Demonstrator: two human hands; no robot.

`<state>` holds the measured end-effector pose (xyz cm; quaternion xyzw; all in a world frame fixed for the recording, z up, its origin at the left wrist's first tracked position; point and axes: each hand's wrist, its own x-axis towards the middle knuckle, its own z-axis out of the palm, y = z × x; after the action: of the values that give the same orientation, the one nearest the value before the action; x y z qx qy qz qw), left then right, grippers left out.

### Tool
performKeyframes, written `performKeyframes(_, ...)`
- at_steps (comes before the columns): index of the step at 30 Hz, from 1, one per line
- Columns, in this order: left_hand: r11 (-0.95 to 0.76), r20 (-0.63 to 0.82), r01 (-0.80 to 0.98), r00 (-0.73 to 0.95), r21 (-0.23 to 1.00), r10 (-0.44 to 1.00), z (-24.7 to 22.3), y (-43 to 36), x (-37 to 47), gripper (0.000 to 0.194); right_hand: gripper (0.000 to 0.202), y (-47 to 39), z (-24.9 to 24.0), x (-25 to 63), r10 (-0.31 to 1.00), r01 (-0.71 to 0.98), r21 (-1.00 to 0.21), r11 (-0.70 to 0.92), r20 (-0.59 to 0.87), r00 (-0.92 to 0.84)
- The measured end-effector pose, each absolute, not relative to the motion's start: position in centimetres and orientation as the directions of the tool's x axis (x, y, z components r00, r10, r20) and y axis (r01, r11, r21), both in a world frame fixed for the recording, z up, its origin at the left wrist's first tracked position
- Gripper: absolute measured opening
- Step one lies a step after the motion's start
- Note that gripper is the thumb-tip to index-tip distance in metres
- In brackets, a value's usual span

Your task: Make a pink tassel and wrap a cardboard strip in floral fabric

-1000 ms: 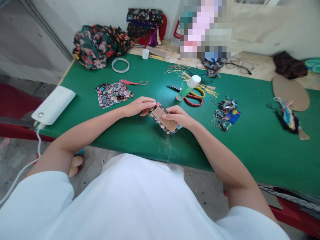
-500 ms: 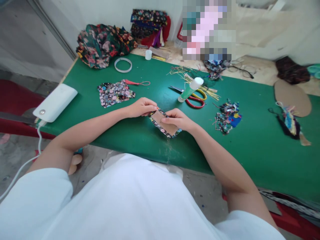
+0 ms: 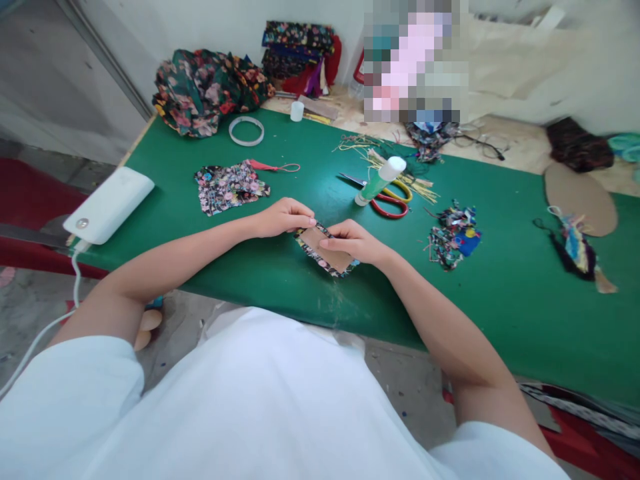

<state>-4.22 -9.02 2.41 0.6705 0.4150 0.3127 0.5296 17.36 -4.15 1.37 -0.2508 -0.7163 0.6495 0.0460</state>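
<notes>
A small piece of brown cardboard edged with dark floral fabric (image 3: pixel 327 253) is held between my two hands, above the green table. My left hand (image 3: pixel 285 218) pinches its upper left corner with thumb and fingertips. On the other side, my right hand (image 3: pixel 353 241) grips it, thumb lying across the cardboard face and fingers hidden underneath. Beyond my right hand stands a glue stick (image 3: pixel 379 181) with a white top, in front of open scissors (image 3: pixel 393 205) with red and yellow handles. Floral fabric pieces (image 3: pixel 230 187) lie past my left hand, beside a red tassel (image 3: pixel 267 166).
Fabric scraps (image 3: pixel 455 237) lie right of the scissors. A white power bank (image 3: pixel 110 205) with a cable sits at the table's left edge. Farther back are a crumpled floral cloth (image 3: pixel 200 93), a tape ring (image 3: pixel 247 131) and loose threads (image 3: pixel 405 175). A cardboard oval (image 3: pixel 583 197) lies far right.
Both hands keep hold of the fabric-edged cardboard. The left thumb and fingertips have shifted slightly at its corner, covering the small orange spot seen there before. The view has moved a little.
</notes>
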Motion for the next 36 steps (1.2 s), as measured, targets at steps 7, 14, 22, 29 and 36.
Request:
performKeyframes(7,-0.052,-0.054,0.216,0.455,0.975,0.889,1.6,-8.9,-4.4,0.054,0.041,-4.2,1.5,17.5,0.453,0.296,-0.951,-0.093,-0.305,-0.838)
performKeyframes(14,0.053,-0.097,0.105,0.475,0.993,0.875,1.5,-8.6,-4.6,0.069,0.041,-3.8,1.1,17.3,0.536,0.241,-0.928,-0.285,-0.363,-0.763)
performKeyframes(22,0.023,-0.058,0.082,0.466,0.996,0.883,1.7,-8.6,-4.9,0.061,0.047,-3.9,1.4,17.2,0.521,0.191,-0.93,-0.316,-0.338,-0.784)
performKeyframes(29,0.005,-0.027,0.053,0.419,0.999,0.907,1.3,-8.4,-4.6,0.063,0.049,-3.8,0.7,17.2,0.565,0.162,-0.951,-0.263,-0.288,-0.774)
performKeyframes(36,0.029,-0.029,0.008,0.411,1.0,0.911,1.5,-8.4,-4.5,0.059,0.046,-3.7,0.5,17.3,0.593,0.182,-0.97,-0.161,-0.243,-0.768)
